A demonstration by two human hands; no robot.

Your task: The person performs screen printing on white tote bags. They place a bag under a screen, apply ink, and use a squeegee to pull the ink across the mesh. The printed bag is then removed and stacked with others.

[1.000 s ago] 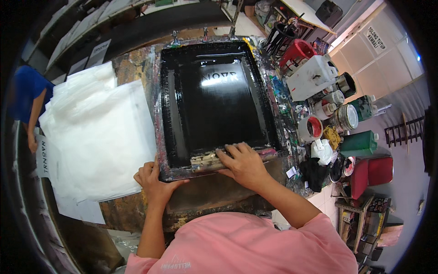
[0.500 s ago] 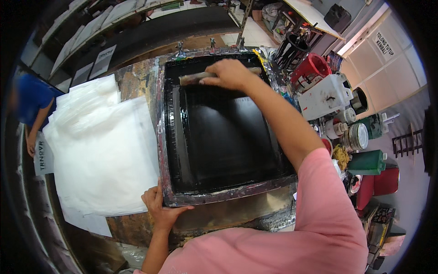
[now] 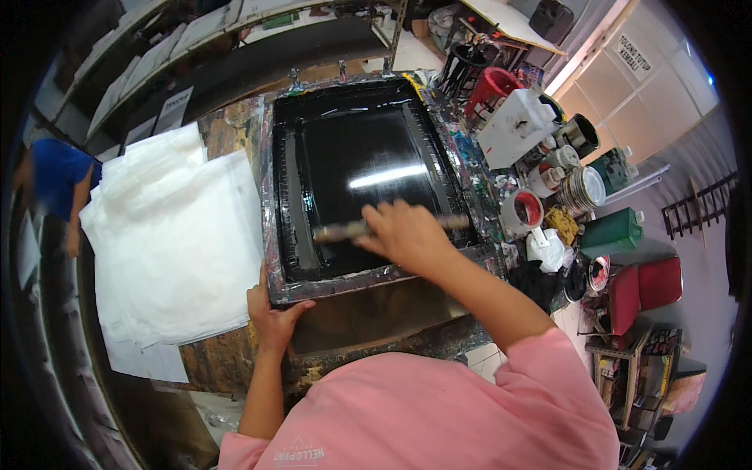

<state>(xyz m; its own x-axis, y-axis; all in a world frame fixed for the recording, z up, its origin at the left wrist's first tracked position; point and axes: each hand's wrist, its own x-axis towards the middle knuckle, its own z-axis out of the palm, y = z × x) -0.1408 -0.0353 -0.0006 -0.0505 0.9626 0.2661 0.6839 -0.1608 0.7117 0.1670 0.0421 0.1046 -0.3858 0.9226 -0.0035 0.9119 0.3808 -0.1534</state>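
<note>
My right hand (image 3: 407, 237) is closed around the wooden handle of a squeegee (image 3: 341, 233), which lies crosswise in the near part of a screen-printing frame (image 3: 269, 196). Wet black ink coats the mesh (image 3: 352, 149), and a bright streak of light reflects off it. At the frame's near left corner, my left hand (image 3: 272, 319) grips the edge, its thumb stretched along the near rail. Left of the frame lies a stack of white sheets (image 3: 168, 251), close to that hand. The squeegee's blade is hidden, and motion blurs the handle slightly.
The frame's far side meets metal clamps (image 3: 342, 70) on the ink-stained table (image 3: 227, 364). Along the right stand a red bucket (image 3: 492, 88), a white jerrycan (image 3: 517, 129), a green jug (image 3: 615, 233) and several tins. A person in blue (image 3: 55, 176) is at the far left.
My right hand has drawn the squeegee from the far end of the frame to its near part. My left hand stays at the corner. The whole view has shifted.
</note>
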